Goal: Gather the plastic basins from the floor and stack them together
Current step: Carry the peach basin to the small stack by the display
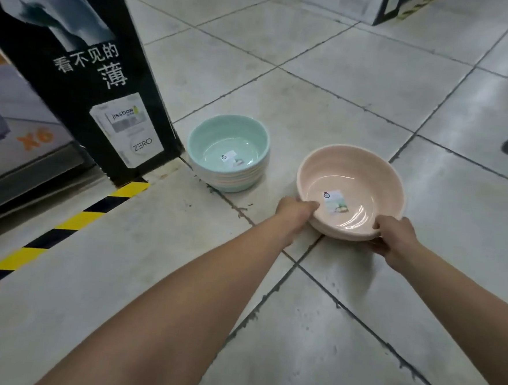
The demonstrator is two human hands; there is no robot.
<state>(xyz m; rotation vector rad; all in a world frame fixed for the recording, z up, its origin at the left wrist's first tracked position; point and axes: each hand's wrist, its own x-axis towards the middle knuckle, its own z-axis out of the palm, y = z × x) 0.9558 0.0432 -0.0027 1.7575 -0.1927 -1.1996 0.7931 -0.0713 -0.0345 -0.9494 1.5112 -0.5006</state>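
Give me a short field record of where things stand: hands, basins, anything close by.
left hand: grips the near-left rim of the pink basin
right hand: grips its near-right rim
pink basin: upright, label inside, apart from the stack
stack: nested basins, green one on top, on the floor
nearby: black display stand left of the stack; striped tape
lifted or resting: cannot tell
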